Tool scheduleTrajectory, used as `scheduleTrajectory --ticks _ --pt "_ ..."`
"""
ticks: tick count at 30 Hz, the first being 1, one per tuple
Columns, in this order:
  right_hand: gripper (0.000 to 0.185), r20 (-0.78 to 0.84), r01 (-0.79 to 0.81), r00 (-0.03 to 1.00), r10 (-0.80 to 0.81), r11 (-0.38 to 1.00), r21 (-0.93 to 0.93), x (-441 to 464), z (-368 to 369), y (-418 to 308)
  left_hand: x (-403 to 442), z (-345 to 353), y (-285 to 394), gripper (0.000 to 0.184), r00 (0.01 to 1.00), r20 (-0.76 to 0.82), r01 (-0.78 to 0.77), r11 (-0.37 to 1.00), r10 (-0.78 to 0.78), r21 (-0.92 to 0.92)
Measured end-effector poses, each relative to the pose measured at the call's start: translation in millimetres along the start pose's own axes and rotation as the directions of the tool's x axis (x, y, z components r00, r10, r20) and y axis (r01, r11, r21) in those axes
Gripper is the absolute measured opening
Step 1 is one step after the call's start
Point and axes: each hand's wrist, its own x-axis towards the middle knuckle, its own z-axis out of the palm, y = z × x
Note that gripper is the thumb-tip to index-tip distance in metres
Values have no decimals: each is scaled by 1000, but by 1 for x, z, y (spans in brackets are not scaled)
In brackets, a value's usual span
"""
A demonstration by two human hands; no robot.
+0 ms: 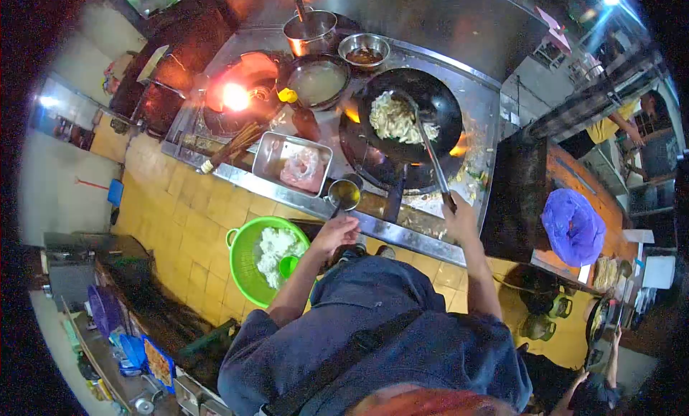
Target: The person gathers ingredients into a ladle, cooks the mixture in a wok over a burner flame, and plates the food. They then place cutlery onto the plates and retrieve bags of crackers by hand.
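My right hand [461, 219] is closed round the dark grip of a long-handled wok ladle [432, 152]. Its metal shaft reaches into a black wok [445, 104], and its head is partly hidden among pale, noodle-like strips of food [391, 122]. Flames show round the wok. My left hand [337, 234] is in front of the stove edge with its fingers loosely bent and apart. Just above it is the handle of a small pot [344, 194] holding yellow liquid; whether the hand touches that handle is unclear. The wok's handle [395, 201] points towards me, to the right of the small pot.
A metal tray [264, 158] with a plastic bag stands left of the small pot. Behind are a pan of cloudy liquid [316, 82], a steel bowl [364, 52] and a tall pot [310, 34]. A burner glows [235, 97]. A green basket [247, 283] stands left of me.
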Motion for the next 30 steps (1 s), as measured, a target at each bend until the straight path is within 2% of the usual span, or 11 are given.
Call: scheduleTrajectory --ticks 3,8,12,17,20,22,23,25,27,29,30 --pt "33 47 216 976 -211 958 -187 -19 -25 18 6 10 -6 17 1000 -8 21 991 -20 132" --pt "48 32 -202 972 233 896 -396 -3 26 5 34 24 -17 12 996 -37 -75 979 83 192" --pt "47 177 31 983 57 889 -457 1 23 9 60 38 -26 26 937 -134 -230 860 321 456" --pt "51 200 57 978 64 836 -545 -8 -39 -7 203 -3 -138 35 883 21 -213 360 470 908" --pt "53 177 -219 926 334 855 -471 -1 24 -16 151 56 -48 30 989 148 7 994 -24 112" --pt "52 168 50 986 -8 966 -252 -13 18 19 155 78 -35 27 910 324 315 939 -258 -139" --pt "50 197 23 980 30 965 -261 -12 -12 16 138 97 -33 23 995 103 21 995 -10 -101" --pt "46 228 -114 954 193 941 -318 -35 -86 -43 89 148 -3 17 996 -36 75 997 -76 -16" --pt "45 187 66 982 -2 939 -336 -41 -91 -15 60 164 41 11 979 -185 106 991 -88 86" --pt "45 220 142 973 -71 933 -329 -47 -93 -15 35 156 55 12 813 534 518 706 -231 -483" --pt "46 256 135 964 -68 958 -254 -46 -92 -18 33 148 61 12 843 474 446 822 -253 -355"
